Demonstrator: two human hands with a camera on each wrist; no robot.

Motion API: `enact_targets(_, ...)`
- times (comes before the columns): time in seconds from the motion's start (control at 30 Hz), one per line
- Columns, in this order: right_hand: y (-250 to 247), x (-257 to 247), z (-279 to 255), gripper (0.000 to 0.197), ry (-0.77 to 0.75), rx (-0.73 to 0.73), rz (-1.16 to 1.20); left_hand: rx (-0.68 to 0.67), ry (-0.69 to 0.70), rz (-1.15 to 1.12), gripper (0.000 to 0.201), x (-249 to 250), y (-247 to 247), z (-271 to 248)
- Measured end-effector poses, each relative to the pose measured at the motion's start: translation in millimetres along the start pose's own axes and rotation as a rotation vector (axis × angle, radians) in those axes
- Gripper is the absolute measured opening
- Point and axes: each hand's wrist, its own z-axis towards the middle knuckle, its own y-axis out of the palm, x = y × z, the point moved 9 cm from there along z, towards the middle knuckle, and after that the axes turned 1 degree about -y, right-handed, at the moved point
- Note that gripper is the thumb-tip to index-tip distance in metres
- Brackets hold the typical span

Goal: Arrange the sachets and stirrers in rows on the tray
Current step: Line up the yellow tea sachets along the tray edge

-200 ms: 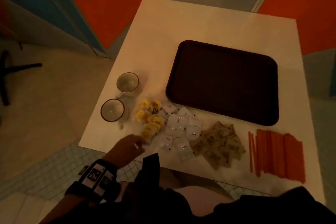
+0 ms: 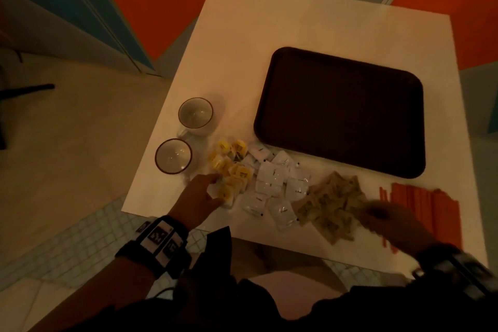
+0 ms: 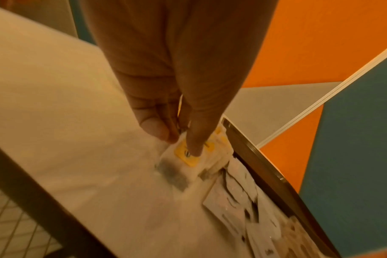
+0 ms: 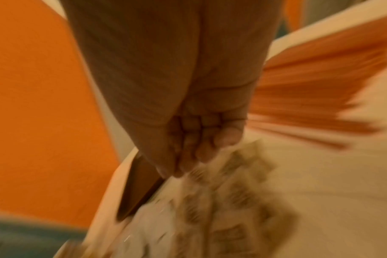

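Note:
A dark brown tray [image 2: 342, 113] lies bare on the white table [image 2: 269, 35]. In front of it sit piles of yellow sachets [image 2: 231, 167], white sachets [image 2: 272, 183] and brown sachets [image 2: 331, 205], with orange stirrers [image 2: 420, 213] laid side by side at the right. My left hand [image 2: 215, 188] is at the near edge of the yellow pile. In the left wrist view, thumb and forefinger of my left hand [image 3: 179, 141] pinch a yellow-labelled sachet [image 3: 188, 157]. My right hand [image 2: 369, 213] is blurred over the right edge of the brown pile. In the right wrist view its fingers [image 4: 188, 157] are bunched just above the brown sachets [image 4: 227, 200]. Whether they hold one is unclear.
Two empty cups [image 2: 195, 116] [image 2: 173, 155] stand at the left of the table, close to the yellow pile. The table's near edge runs just behind my wrists. Beyond the table are an orange and grey floor and a tiled floor.
My left hand has moved forward onto the yellow sachets. My right hand has come into view from the lower right and reached the brown pile.

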Motion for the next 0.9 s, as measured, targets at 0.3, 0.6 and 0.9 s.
enact_targets(0.3,98.2,-166.1,114.1,0.041,-0.448,-0.053,-0.273,0.037,-0.012,-0.225,0.016,10.6,-1.1,16.0)
enact_targets(0.6,125.0,-171.4,133.5,0.018,-0.482,-0.06,-0.184,0.008,-0.054,-0.399,0.012,-6.5,14.7,16.4)
enact_targets(0.9,129.0,-208.6,125.9,0.014,-0.817,-0.024,-0.429,0.103,-0.06,-0.47,0.021,-18.3,6.9,9.2)
